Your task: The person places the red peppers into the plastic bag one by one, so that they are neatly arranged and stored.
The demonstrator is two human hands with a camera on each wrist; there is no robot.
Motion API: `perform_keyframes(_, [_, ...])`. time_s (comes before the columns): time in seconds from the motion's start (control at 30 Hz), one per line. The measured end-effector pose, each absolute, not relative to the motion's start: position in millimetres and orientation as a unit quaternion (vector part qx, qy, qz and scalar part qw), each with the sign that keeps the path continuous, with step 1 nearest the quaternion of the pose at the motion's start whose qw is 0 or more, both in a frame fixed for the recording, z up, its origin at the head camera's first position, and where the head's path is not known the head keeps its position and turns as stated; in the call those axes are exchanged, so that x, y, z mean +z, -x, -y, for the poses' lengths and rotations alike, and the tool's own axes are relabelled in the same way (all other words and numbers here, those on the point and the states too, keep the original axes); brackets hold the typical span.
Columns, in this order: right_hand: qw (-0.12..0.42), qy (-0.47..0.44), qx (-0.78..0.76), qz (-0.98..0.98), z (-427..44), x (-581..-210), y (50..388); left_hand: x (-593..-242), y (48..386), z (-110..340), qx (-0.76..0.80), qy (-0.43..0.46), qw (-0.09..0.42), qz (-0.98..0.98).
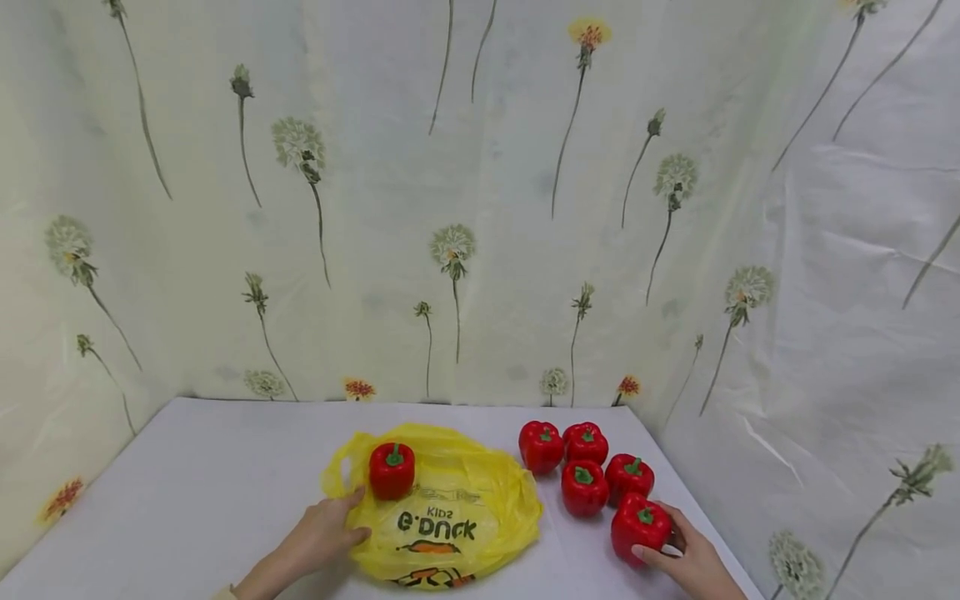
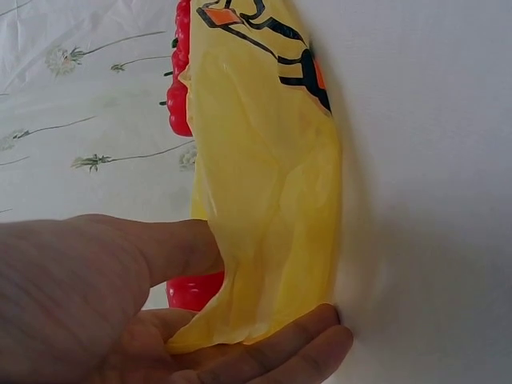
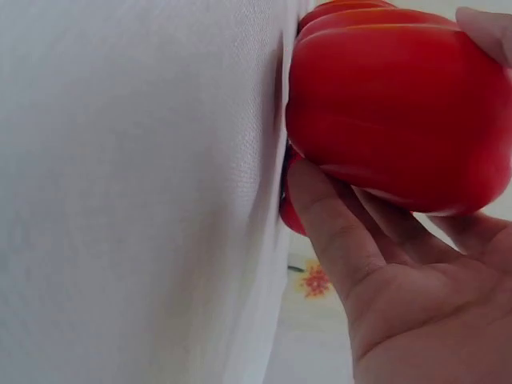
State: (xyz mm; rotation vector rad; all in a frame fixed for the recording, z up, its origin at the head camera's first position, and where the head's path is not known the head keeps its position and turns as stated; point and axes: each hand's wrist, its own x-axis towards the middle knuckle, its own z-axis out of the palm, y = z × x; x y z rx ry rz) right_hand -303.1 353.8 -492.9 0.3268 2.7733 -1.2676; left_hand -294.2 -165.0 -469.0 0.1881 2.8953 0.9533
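Note:
A crumpled yellow plastic bag (image 1: 457,508) with dark lettering lies flat on the white table. One red bell pepper (image 1: 392,471) sits at its left part; whether on or inside the film I cannot tell. My left hand (image 1: 326,533) touches the bag's left edge, thumb and fairly straight fingers apart with yellow film (image 2: 264,240) between them; the thumb's tip is hidden behind it. At the table's right, my right hand (image 1: 690,558) holds another red bell pepper (image 1: 640,529) between thumb and fingers. Close up, this pepper (image 3: 400,104) is tilted, near the tabletop.
Several more red bell peppers (image 1: 584,487) stand grouped at the right of the bag, just beyond the held one. The white table (image 1: 187,483) extends to the left. A dandelion-patterned curtain (image 1: 375,250) borders the back and right sides.

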Motion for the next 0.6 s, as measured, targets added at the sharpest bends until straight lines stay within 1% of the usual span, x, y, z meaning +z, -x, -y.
perform_keyframes(0.2, [0.02,-0.098,-0.396,-0.913,-350,-483,301,-468,294,166,0.318,-0.069,0.037,-0.945])
perform_keyframes(0.6, [0.039,-0.093,-0.401,-0.911,-339,-484,294,-470,292,165,0.325,-0.072,0.047,-0.942])
